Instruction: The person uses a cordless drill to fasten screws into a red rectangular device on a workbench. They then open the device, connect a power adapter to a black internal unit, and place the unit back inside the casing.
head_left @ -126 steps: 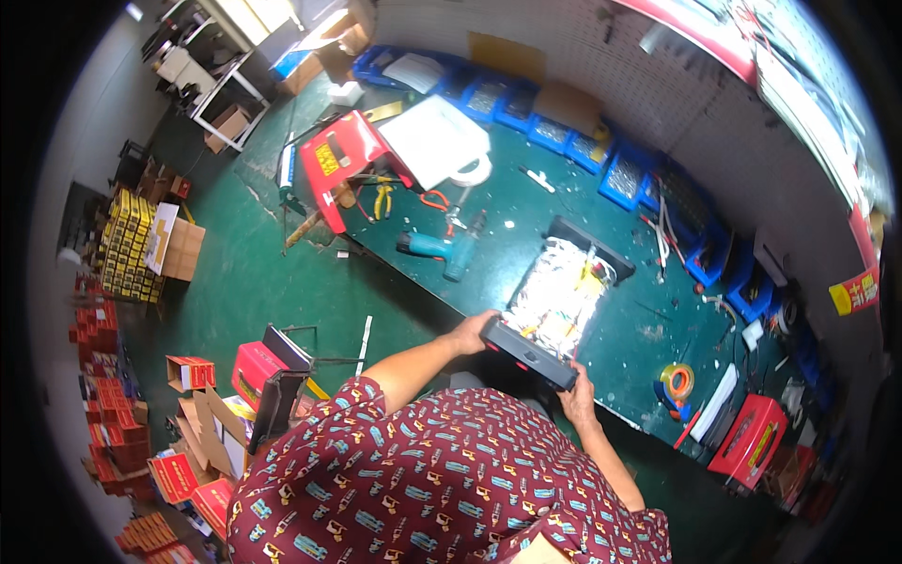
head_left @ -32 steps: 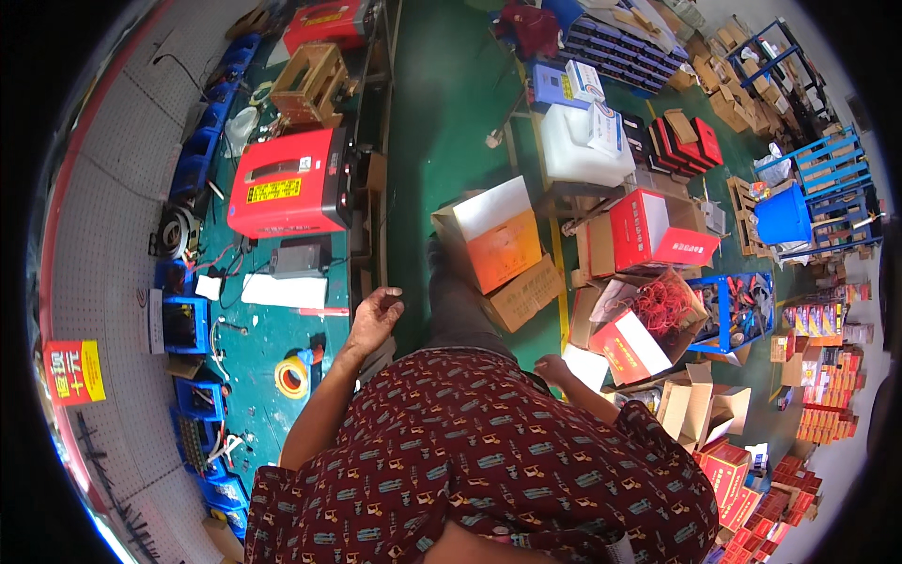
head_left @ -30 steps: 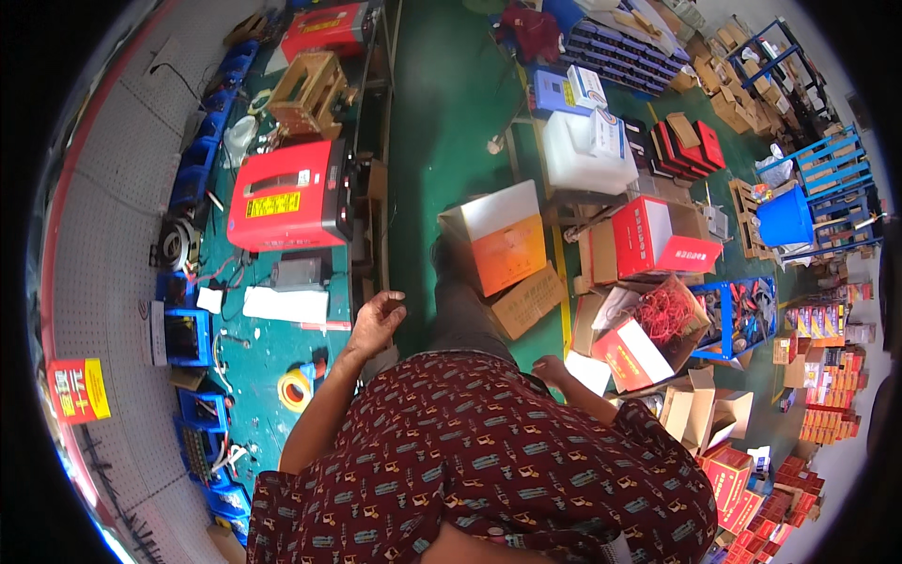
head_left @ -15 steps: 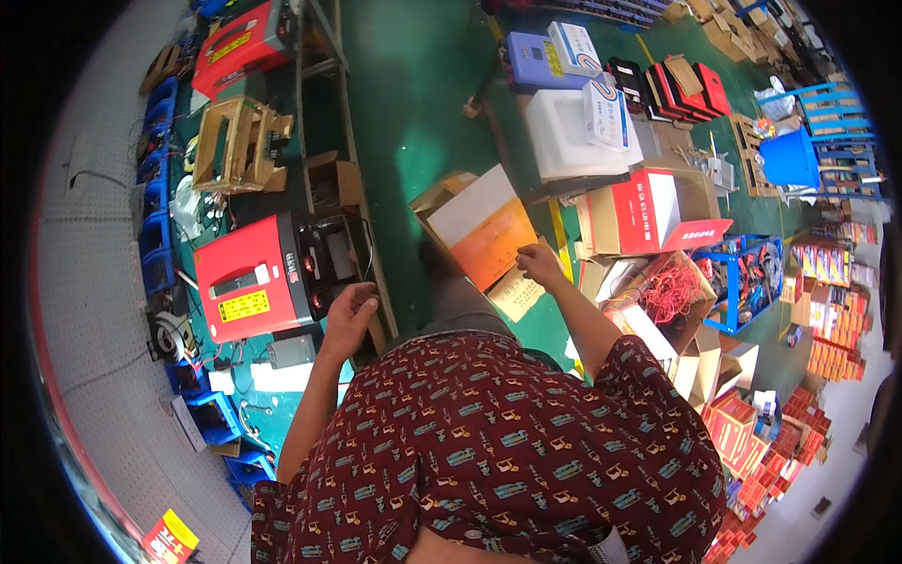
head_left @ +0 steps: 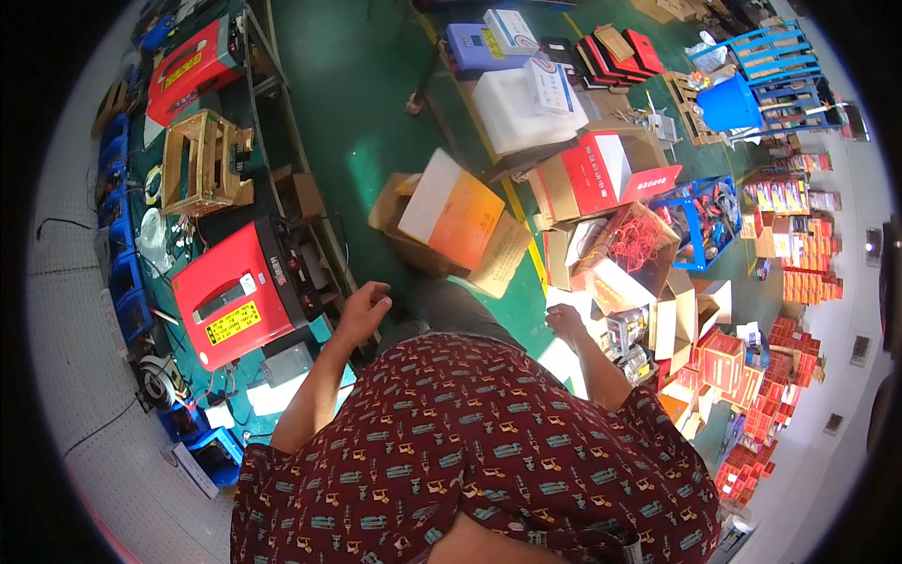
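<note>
Left hand point(head_left: 363, 315) and right hand point(head_left: 567, 326) well apart, fingers point(head_left: 377, 290) loosely curled

Four seconds ago both grips held an open unit on the counter point(head_left: 322, 329); now the left grip point(head_left: 365, 315) and right grip point(head_left: 567, 322) are empty and the unit is out of view. The person has turned, so the counter now runs along the left side. The right grip, which overlapped the orange box point(head_left: 472, 227) half a second ago, now hangs apart from it.
</note>
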